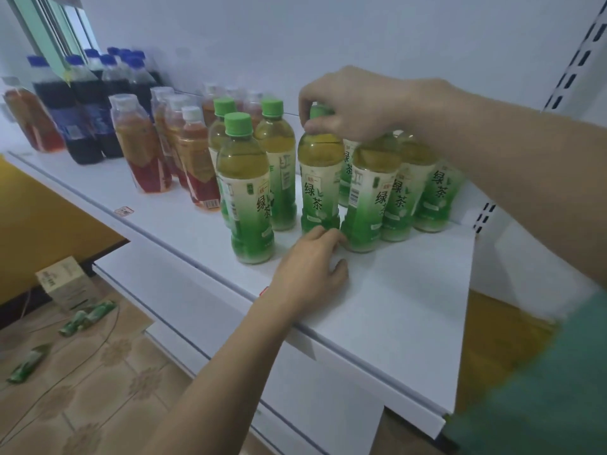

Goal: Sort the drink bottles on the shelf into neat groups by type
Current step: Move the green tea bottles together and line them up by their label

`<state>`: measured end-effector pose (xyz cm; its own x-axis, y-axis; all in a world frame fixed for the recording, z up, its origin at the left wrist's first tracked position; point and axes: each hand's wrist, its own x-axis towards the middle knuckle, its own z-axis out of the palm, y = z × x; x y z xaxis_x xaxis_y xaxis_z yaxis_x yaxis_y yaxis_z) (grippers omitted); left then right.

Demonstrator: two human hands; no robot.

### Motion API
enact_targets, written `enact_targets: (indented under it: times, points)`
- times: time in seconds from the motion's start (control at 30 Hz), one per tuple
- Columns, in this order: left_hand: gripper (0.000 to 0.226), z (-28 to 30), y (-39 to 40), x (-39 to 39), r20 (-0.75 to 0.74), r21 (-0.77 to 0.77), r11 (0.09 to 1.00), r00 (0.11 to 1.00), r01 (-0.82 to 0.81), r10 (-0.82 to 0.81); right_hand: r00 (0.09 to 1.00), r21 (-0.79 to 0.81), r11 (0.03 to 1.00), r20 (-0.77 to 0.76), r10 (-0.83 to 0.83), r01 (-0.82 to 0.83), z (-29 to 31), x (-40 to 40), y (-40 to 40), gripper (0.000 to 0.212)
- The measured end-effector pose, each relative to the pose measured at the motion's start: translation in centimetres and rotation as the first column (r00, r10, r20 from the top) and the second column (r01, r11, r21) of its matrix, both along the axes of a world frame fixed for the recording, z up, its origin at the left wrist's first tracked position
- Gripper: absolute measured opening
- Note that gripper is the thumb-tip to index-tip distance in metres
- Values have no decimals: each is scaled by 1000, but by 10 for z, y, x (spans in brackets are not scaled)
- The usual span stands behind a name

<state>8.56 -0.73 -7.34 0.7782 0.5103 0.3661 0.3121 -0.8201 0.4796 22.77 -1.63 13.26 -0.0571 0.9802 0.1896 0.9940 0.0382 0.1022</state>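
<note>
The right hand (348,103) reaches in from the right and grips the green cap of one green tea bottle (320,178), fingers curled round its top; the bottle stands upright on the white shelf (394,290), in the middle of the green tea group. The left hand (308,274) rests on the shelf in front, its fingers loosely bent with the fingertips (328,233) touching the base of that same bottle, gripping nothing. Other green tea bottles (246,192) stand just beside it to both sides, green-capped and upright, those on the right partly hidden by the right arm; further left stand the red tea bottles (141,149) with white caps, some tilted; at the far left is a cluster of dark cola bottles (82,106) with blue caps. Below the shelf, a small carton (65,284) and green packets (88,316) lie on the tiled floor (98,389).
</note>
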Motion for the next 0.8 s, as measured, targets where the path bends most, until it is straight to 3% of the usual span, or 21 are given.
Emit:
enact_targets:
  times: [0.13, 0.4, 0.5, 0.6, 0.7, 0.8]
  points:
    - [38, -1, -1, -3, 59, 38, 998, 997, -50, 48, 994, 8, 994, -33, 106, -105, 2, -11, 5, 4]
    - [37, 0, 0, -5, 122, 41, 993, 987, -108, 102, 994, 26, 1000, -112, 5, -2, 9, -7, -6, 38]
    - [37, 0, -3, -4, 94, 62, 994, 992, -87, 81, 988, 18, 989, 39, -150, 149, 18, 16, -24, 46]
    - [35, 1, -5, -3, 67, 98, 993, 996, -72, 65, 956, -60, 966, 172, -237, 251, 9, 30, -41, 32]
    - [28, 2, -10, -5, 53, 156, 988, 999, -6, -2, 985, -35, 984, -6, -174, 174, 5, 29, -54, 14]
    - [21, 4, -17, -8, 17, 212, 957, 978, 198, -206, 983, 28, 992, -145, -115, 120, 5, 18, -54, 13]
